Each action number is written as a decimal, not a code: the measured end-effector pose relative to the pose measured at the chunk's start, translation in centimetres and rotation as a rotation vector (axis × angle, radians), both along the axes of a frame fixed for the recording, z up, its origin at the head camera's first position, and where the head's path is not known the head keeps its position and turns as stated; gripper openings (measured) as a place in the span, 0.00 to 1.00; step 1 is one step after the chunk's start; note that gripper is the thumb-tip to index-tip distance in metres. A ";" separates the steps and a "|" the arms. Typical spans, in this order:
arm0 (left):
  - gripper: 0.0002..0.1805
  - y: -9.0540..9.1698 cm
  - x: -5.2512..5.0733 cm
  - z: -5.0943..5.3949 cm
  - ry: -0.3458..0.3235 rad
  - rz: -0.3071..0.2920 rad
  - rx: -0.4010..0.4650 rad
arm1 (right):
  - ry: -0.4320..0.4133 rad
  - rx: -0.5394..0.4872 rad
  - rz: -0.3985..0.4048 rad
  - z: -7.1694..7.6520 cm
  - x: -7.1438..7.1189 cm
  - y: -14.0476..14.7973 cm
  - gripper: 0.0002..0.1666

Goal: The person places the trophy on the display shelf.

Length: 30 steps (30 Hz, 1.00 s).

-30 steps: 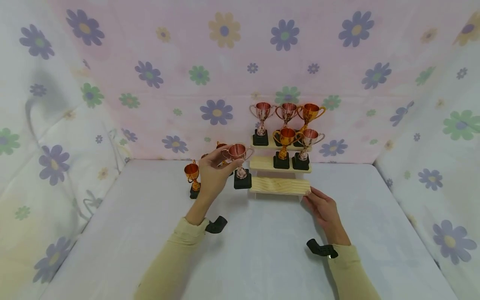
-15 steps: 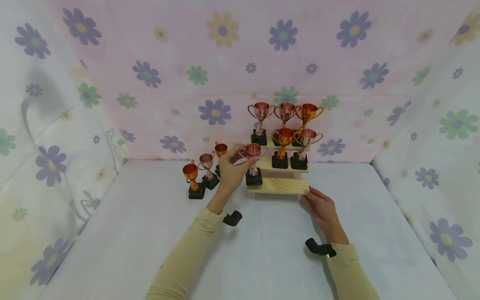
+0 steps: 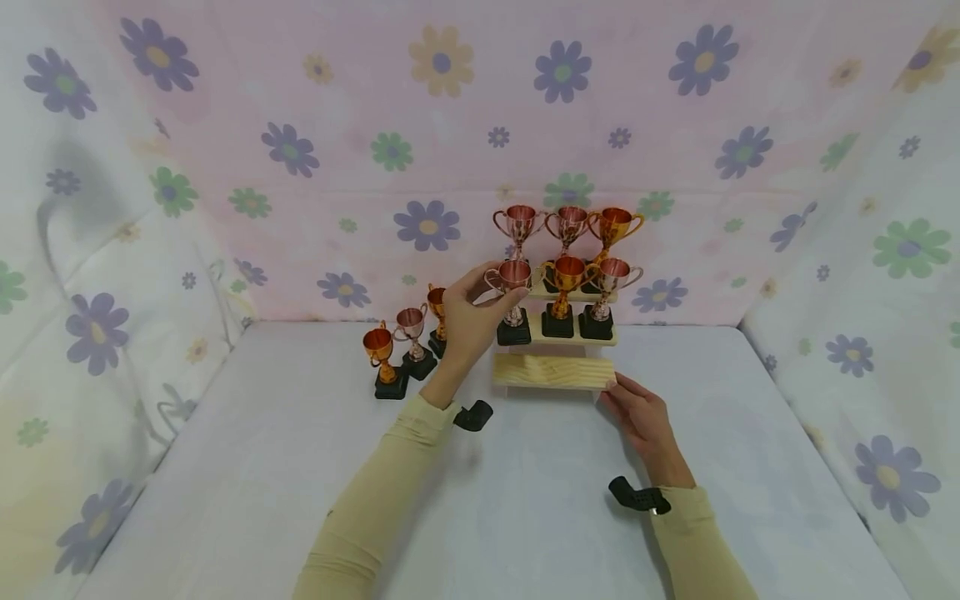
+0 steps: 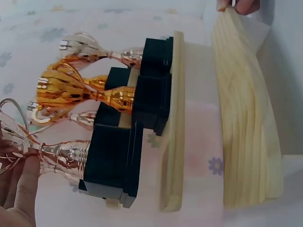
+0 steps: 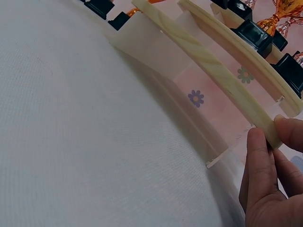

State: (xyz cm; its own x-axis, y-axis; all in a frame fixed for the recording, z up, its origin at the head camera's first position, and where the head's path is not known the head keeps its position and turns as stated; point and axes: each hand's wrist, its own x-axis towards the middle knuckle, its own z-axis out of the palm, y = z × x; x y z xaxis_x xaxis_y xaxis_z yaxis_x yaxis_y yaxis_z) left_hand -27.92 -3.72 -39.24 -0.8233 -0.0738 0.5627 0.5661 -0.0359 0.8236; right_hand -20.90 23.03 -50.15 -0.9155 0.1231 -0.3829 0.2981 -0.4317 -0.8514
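Observation:
My left hand (image 3: 468, 321) holds a small rose-gold trophy cup (image 3: 514, 275) by its bowl, upright. Its black base (image 4: 111, 158) hovers just above the left end of the middle shelf (image 4: 174, 118), with a gap showing in the left wrist view. On that shelf a gold trophy (image 3: 567, 275) and another rose-gold trophy (image 3: 602, 312) stand side by side. My right hand (image 3: 641, 417) pinches the right end of the lowest wooden shelf (image 3: 553, 372) between thumb and fingers. The top shelf bears two rose-gold trophies and a gold trophy (image 3: 613, 221), their bases partly hidden.
Left of the stand, on the white tabletop (image 3: 540, 500), are a gold trophy (image 3: 386, 371), a rose-gold trophy (image 3: 412, 323) and another gold trophy (image 3: 437, 304) partly behind my left hand. Flowered cloth (image 3: 337, 200) hangs behind and at both sides.
My left hand has carried the rose-gold trophy rightward from beside the stand, then up to the middle shelf's level. The right hand keeps its grip on the lowest shelf.

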 end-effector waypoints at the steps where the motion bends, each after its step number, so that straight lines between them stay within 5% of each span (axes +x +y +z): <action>1: 0.24 0.1 -0.4 0.0 0.001 0.000 -0.003 | 0.001 -0.003 -0.002 0.0 0.0 0.0 0.36; 6: 0.25 0.6 -1.8 -0.5 -0.026 0.003 -0.001 | 0.005 -0.018 -0.010 -0.2 -0.2 -0.3 0.36; 10: 0.25 0.6 -1.9 -0.6 -0.028 0.008 0.027 | 0.005 -0.033 -0.006 -0.4 -0.1 -0.5 0.36; 15: 0.24 0.7 -1.0 0.3 -0.008 -0.027 0.035 | 0.002 -0.021 -0.012 -0.5 0.0 -0.5 0.35; 20: 0.25 0.7 -0.6 0.5 -0.059 -0.040 0.044 | 0.007 -0.016 -0.005 -0.4 0.1 -0.4 0.35; 25: 0.33 0.4 0.0 -0.4 -0.142 -0.067 0.051 | 0.006 -0.020 -0.001 -0.2 0.2 -0.3 0.36; 30: 0.38 -0.6 2.3 -2.2 -0.162 -0.048 0.050 | 0.014 -0.027 -0.007 0.0 0.2 0.0 0.38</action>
State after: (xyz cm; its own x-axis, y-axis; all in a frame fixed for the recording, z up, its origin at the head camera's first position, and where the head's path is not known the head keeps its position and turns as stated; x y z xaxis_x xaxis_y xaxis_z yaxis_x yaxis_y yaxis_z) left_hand -25.60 -4.34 -41.41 -0.9062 -0.0567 0.4190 0.4227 -0.1028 0.9004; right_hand -20.69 23.03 -50.19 -0.9198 0.1194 -0.3737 0.2833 -0.4566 -0.8433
